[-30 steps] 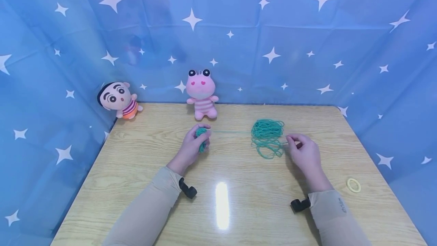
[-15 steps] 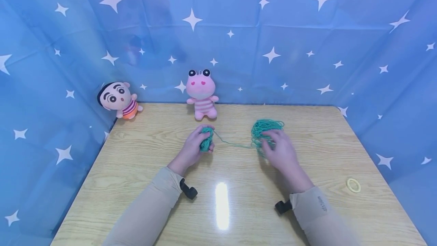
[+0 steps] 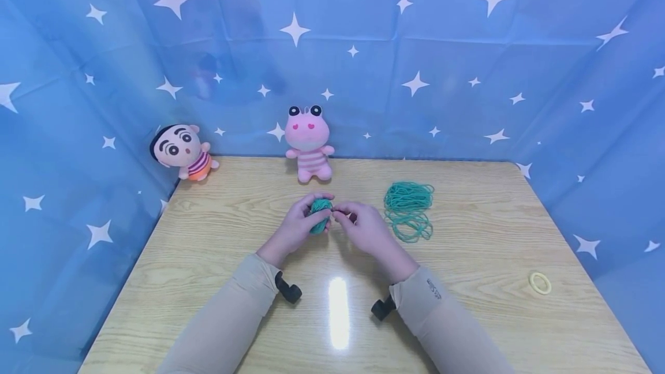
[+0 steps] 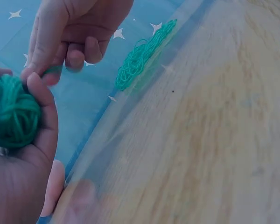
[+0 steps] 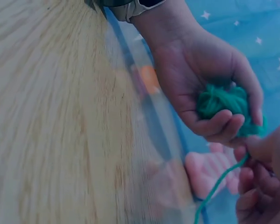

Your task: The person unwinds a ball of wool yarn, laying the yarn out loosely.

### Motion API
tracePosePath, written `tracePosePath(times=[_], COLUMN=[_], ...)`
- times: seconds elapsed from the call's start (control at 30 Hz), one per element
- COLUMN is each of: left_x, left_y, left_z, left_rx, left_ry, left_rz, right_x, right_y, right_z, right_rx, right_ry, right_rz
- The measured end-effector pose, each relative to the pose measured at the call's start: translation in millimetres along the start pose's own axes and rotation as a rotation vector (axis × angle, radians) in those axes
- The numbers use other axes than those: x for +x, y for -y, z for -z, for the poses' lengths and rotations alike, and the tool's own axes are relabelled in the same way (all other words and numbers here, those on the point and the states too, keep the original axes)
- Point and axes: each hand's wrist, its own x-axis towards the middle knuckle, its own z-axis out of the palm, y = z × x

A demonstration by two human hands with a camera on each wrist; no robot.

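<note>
My left hand (image 3: pixel 297 225) grips a small ball of green yarn (image 4: pixel 15 112), its thumb and fingers curled round it. Right beside the ball, my right hand (image 3: pixel 366 228) pinches the yarn strand (image 5: pixel 220 179) between thumb and forefinger. In the right wrist view the strand hangs down from that pinch. A loose skein of the same green yarn (image 3: pixel 408 196) lies on the table to the right, with a few wide loops spread toward the front. In the head view the two hands' fingertips meet over the ball's right side.
On the wooden table (image 3: pixel 270 328), a pink plush toy (image 3: pixel 310 146) sits at the back edge. A plush doll with black hair (image 3: pixel 186 152) leans at the back left corner. A pale yellow ring (image 3: pixel 540 283) lies at the right. A blue starred curtain (image 3: pixel 358 22) surrounds the back and sides.
My right hand has moved left from the right of the skein, across it, to the yarn ball. The left hand has shifted slightly right with the ball still held.
</note>
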Motion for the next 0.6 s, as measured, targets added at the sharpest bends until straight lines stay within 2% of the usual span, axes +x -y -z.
tracePosePath(times=[0.13, 0.23, 0.3, 0.47, 0.6], left_x=[1.9, 3.1, 3.4, 0.4, -1.0], left_y=[0.6, 1.4, 2.4, 0.0, -2.2], left_z=[0.2, 0.9, 1.3, 0.4, 0.9], left_rx=[0.058, 0.029, -0.021, -0.116, -0.238], left_ry=[-0.057, -0.092, -0.102, -0.071, 0.002], left_rz=[0.009, 0.014, 0.020, 0.003, -0.010], right_x=[-4.1, -9.7, -13.3, -21.4, -26.5], right_y=[0.1, -0.7, -2.1, -7.8, -16.3], right_z=[4.7, 11.5, 16.0, 28.1, 38.6], right_rx=[0.025, 0.053, 0.066, 0.084, 0.084], right_ry=[-0.076, -0.113, -0.131, -0.187, -0.235], right_rz=[0.049, 0.101, 0.126, 0.124, 0.101])
